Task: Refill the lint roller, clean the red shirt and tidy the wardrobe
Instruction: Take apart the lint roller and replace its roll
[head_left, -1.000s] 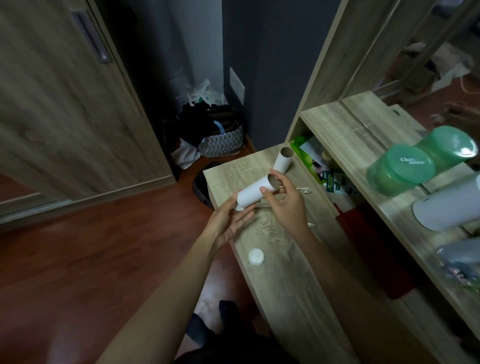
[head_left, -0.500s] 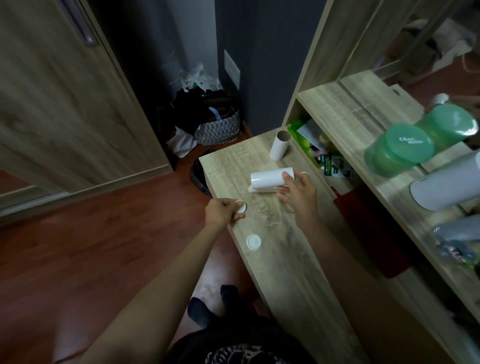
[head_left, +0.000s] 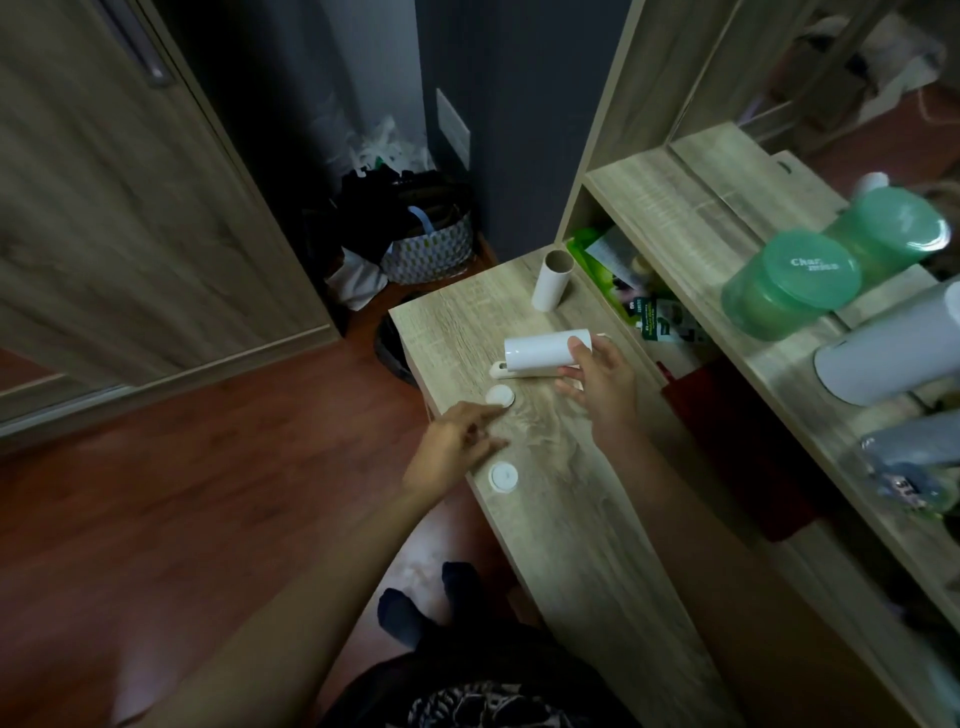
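Note:
A white lint roll lies on its side on the wooden desk top, with a white handle piece poking out under its left end. My right hand hovers at the roll's right end, fingers apart, one fingertip touching it. My left hand is open just below a small white round cap. A second white cap lies nearer me. An empty cardboard tube stands at the desk's far end. Red cloth shows in the lower shelf at right.
Green lidded jars and a white cylinder sit on the upper shelf at right. A patterned basket of dark clothes stands on the floor beyond the desk. The wardrobe door fills the left side.
My right hand has laid the roll flat on the desk and loosened its hold. My left hand has set a white cap down by the roll and drawn back a little.

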